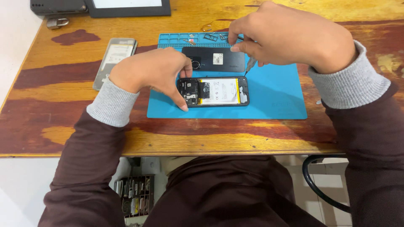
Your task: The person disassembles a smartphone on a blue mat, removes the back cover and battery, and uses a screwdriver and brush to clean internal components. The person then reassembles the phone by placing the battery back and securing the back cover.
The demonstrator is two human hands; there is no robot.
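Both hands work over a blue mat (273, 94) that lies on the bench (252, 134), toward its far edge. Seen from the head camera, the left hand (153, 71) curls around the left end of an opened phone (213, 91), thumb at its far edge and a fingertip pressed down at its near left corner, steadying it. That phone lies flat near the middle of the mat, its white battery and dark circuit board showing. The right hand (290, 35) pinches a thin screwdriver (249, 65) between thumb and fingers, the tip standing on the phone's far right corner. Just behind the phone, touching or nearly so, lies a black back cover (214, 59). Small trays along the mat's far edge hold tiny parts, too small to tell apart. Left of the mat, on bare wood, rests a second phone frame (114, 59). At the far left corner of the bench sit a dark device (57, 6) and a dark-framed tablet (128, 7).
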